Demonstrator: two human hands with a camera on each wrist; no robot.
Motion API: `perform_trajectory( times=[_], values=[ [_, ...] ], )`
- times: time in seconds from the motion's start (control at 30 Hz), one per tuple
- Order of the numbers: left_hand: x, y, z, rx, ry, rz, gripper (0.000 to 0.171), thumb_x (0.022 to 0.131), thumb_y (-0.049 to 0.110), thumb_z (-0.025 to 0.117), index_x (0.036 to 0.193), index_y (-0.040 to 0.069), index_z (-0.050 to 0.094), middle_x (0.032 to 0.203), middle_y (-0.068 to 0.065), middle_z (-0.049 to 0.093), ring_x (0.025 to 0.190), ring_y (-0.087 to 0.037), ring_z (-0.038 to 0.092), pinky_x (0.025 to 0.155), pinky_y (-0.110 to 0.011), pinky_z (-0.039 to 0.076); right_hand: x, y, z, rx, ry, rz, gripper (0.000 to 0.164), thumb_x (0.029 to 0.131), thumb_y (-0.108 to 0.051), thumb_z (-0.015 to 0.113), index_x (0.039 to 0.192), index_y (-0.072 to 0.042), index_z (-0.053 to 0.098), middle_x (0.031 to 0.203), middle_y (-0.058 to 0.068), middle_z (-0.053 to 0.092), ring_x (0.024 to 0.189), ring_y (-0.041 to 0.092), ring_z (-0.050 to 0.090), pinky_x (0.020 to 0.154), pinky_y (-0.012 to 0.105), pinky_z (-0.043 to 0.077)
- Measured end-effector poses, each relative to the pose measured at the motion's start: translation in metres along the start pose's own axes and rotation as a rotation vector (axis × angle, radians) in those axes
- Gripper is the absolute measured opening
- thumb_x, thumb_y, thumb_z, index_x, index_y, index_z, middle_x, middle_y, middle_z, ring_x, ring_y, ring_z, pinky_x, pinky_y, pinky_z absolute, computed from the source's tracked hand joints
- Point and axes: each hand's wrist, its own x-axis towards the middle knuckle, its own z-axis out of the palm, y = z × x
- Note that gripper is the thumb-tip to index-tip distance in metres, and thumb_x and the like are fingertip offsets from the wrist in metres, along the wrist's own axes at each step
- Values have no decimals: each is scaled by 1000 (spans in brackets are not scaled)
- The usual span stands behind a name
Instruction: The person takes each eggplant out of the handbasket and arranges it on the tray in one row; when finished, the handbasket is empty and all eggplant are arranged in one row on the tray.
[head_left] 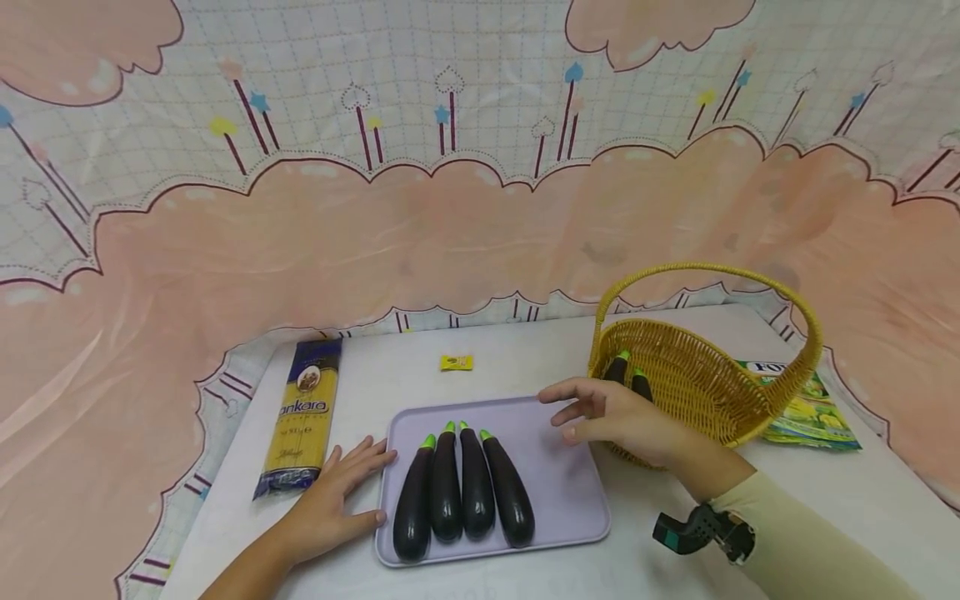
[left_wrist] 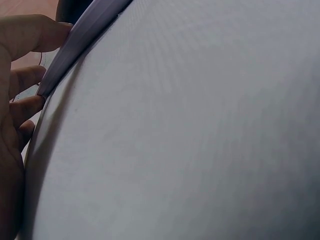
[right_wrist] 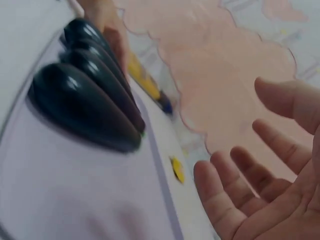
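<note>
Several dark eggplants (head_left: 446, 492) with bright green stem ends lie side by side on a pale purple tray (head_left: 566, 500). My left hand (head_left: 333, 504), fingers spread, touches the tray's left edge; the left wrist view shows fingertips and thumb against the rim. Over the tray's right side hovers my right hand (head_left: 622, 421), holding nothing, its fingers relaxed and apart in the right wrist view. Just behind that hand stands a yellow wicker basket (head_left: 697, 383) with a tall handle. Two more eggplants (head_left: 617, 368) show inside it, partly hidden by the hand.
A yellow and blue pasta pack (head_left: 303, 417) lies left of the tray. A small yellow packet (head_left: 456, 362) sits behind the tray. To the right, a green and yellow bag (head_left: 813, 417) lies partly behind the basket. A patterned cloth backdrop (head_left: 450, 242) rises behind the white table.
</note>
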Motion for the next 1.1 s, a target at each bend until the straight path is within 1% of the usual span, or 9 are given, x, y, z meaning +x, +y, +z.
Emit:
perform_trajectory(
  times=[0.1, 0.23, 0.33, 0.47, 0.67, 0.77, 0.87, 1.0, 1.1],
  values=[
    [0, 0, 0, 1, 1, 4, 74, 84, 34, 85, 153, 20, 60, 165, -10, 48, 159, -44, 27, 130, -61, -6, -7, -4, -16, 48, 24, -6, 53, 97, -11, 78, 147, -2, 59, 147, 14, 58, 127, 39, 60, 99, 34, 59],
    [1, 2, -2, 1, 4, 15, 74, 85, 36, 84, 153, 20, 60, 165, -11, 48, 158, -45, 28, 130, -62, -5, -16, -2, -38, 68, 95, -26, 52, 99, -2, 71, 147, 5, 55, 145, 18, 57, 123, 36, 62, 96, 34, 61],
    [1, 3, -3, -1, 10, 26, 73, 85, 36, 84, 152, 20, 61, 164, -11, 49, 158, -45, 29, 131, -54, -7, -21, 4, -57, 43, 143, -25, 52, 100, -3, 69, 148, 7, 52, 147, 24, 54, 124, 35, 62, 96, 33, 61],
    [1, 4, -4, 3, 12, 38, 72, 85, 37, 84, 152, 20, 61, 163, -11, 50, 157, -46, 29, 132, -44, -9, -25, 12, -82, 13, 186, 9, 52, 103, -9, 69, 149, 7, 51, 153, 25, 50, 125, 27, 65, 97, 35, 61],
    [-1, 5, -5, -10, 3, 26, 72, 85, 35, 84, 152, 18, 62, 162, -14, 51, 157, -47, 29, 130, -61, -5, -29, 17, -113, -16, 209, 48, 55, 105, -12, 67, 153, 7, 46, 159, 24, 45, 127, 22, 65, 99, 37, 61],
    [-1, 5, -6, -16, -3, 19, 72, 85, 35, 84, 152, 19, 61, 163, -14, 50, 158, -47, 28, 129, -65, -4, -32, 18, -122, -57, 205, 79, 58, 106, -14, 65, 155, 7, 43, 162, 28, 39, 134, 28, 61, 103, 39, 59],
    [-1, 4, -5, -18, 0, 24, 73, 85, 35, 84, 152, 19, 61, 163, -13, 50, 158, -46, 28, 129, -65, -4, -34, 21, -129, -84, 192, 122, 61, 106, -14, 65, 157, 8, 40, 164, 30, 37, 142, 39, 52, 107, 47, 56],
    [-2, 1, -4, -18, 9, 39, 72, 86, 36, 84, 152, 19, 61, 163, -13, 50, 157, -47, 28, 131, -56, -6, -35, 28, -138, -115, 171, 177, 63, 107, -16, 65, 158, 8, 39, 166, 30, 35, 148, 50, 41, 110, 57, 52],
    [-3, 0, -2, -24, 12, 42, 72, 86, 37, 84, 152, 19, 61, 163, -13, 50, 157, -47, 29, 131, -45, -10, -37, 34, -146, -123, 170, 208, 62, 107, -15, 63, 159, 9, 37, 166, 32, 33, 148, 52, 40, 110, 58, 52]
  ],
)
